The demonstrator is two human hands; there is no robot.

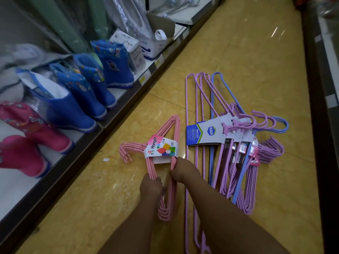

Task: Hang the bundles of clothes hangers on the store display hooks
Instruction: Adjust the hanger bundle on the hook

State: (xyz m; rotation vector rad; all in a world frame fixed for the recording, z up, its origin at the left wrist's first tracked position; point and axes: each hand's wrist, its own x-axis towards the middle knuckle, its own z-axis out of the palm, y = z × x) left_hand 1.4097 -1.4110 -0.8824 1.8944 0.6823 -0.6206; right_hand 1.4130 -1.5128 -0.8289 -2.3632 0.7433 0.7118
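The fingers of the left hand (150,186) are curled round one side of the pink bundle (161,162), closed on its wires; the fingers of the right hand (183,171) are pinched on the opposite side, just below the paper label (161,148); both arms reach down from the bottom edge of the view. The pink bundle lies flat on the yellow floor (247,61), or barely raised, it is hard to tell which; its hooks (125,151) point left toward the low shelf (91,132).

The bundle is probably light and fairly stiff, being thin coated wire held together by the paper label alone; that band could tear or slide if pulled on, so the wires themselves are the safer hold; the smooth coating may be a little slippery, and a grip near the hooks would likely keep them lined up for slipping onto a display hook.

Just right of the hands lies a loose pile of purple and blue hangers (229,153) with their own labels; blue boots (88,92) and pink boots (27,136) stand on the shelf; no display hooks can be made out.
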